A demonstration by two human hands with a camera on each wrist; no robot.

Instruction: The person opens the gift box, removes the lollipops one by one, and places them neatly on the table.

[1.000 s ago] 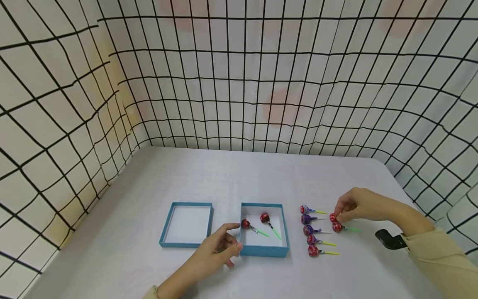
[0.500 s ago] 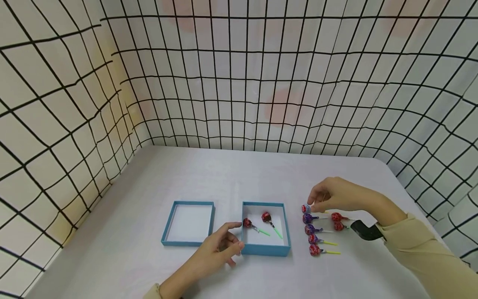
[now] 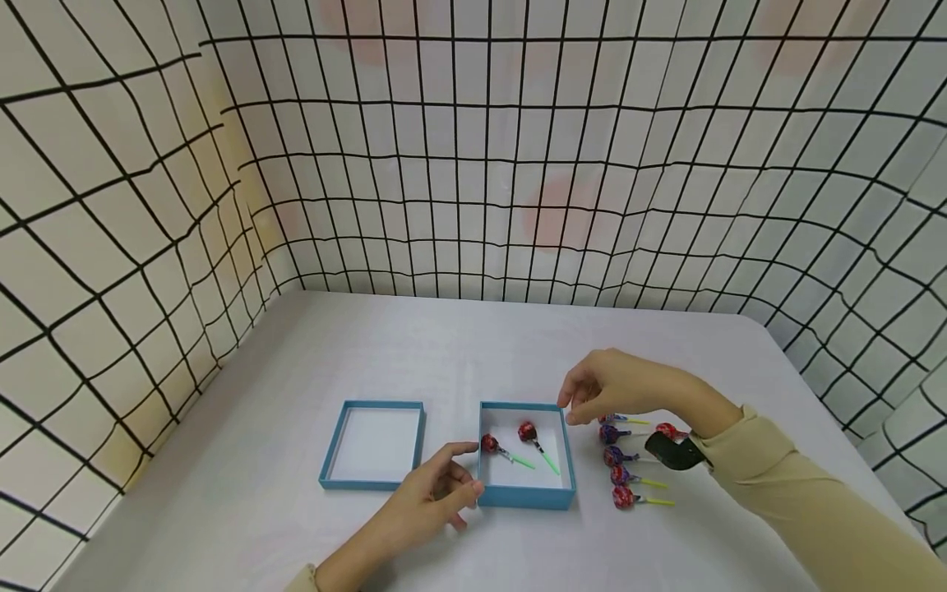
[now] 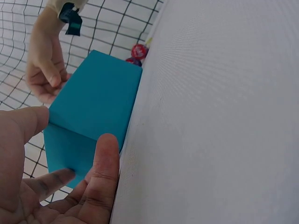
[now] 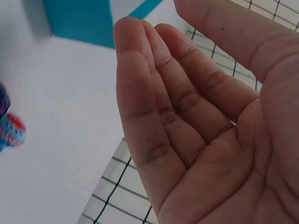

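My left hand (image 3: 425, 497) stays at the left side of a blue box (image 3: 525, 497), fingers and thumb spread along its corner. In the left wrist view those fingers overlap the box's blue wall (image 4: 96, 100). Inside the box lie two dark red lollipops with green sticks, one lollipop (image 3: 527, 431) toward the back, the other lollipop (image 3: 490, 443) toward the left. Over the box's right back corner hovers my right hand (image 3: 621, 385). Its palm (image 5: 224, 172) shows bare in the right wrist view, fingers loosely bent with nothing between them.
Right of the box runs a column of several lollipops, among them a purple lollipop (image 3: 612, 455) and a red lollipop (image 3: 623, 497). Another red lollipop (image 3: 668, 429) lies beside it, partly behind the right wrist. A shallow blue-rimmed lid (image 3: 370, 485) lies left. Black-gridded walls (image 3: 481, 205) enclose the table.
My right hand has moved left, from the red lollipops at the right, past the column's far end, to the box's right edge. The left hand has kept its place.
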